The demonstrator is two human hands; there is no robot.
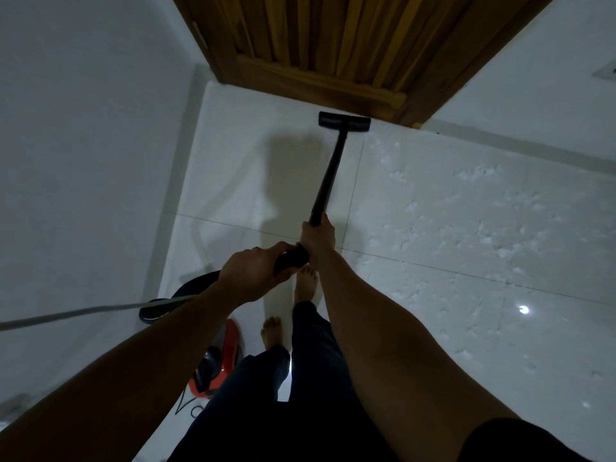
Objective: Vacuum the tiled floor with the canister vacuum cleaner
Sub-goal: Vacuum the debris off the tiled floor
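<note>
1. Red and black, the canister vacuum cleaner (218, 355) sat on the tiled floor (466, 235) at about seven o'clock from the person's bare feet, close beside the left leg. A grey cord (83, 313) ran off toward nine o'clock.
2. The left hand (253, 273) was clenched round the black handle (293, 260), knuckles up, its forearm reaching in from seven o'clock.
3. Just ahead, the right hand (318, 235) was wrapped round the near end of the wand (330, 175). Its arm was nearly straight, coming in from five o'clock, and the two hands almost touched.
4. The wand slanted away toward twelve o'clock down to the floor head (344, 121), which lay flat on the tile just before the foot of the wooden door (333, 38).
5. This looked like a forward stroke at full reach along the door's edge. The next move probably called for drawing the head back toward six o'clock, then working toward three o'clock. The tiles there looked mottled, whether with dust or glare could not be told.
</note>
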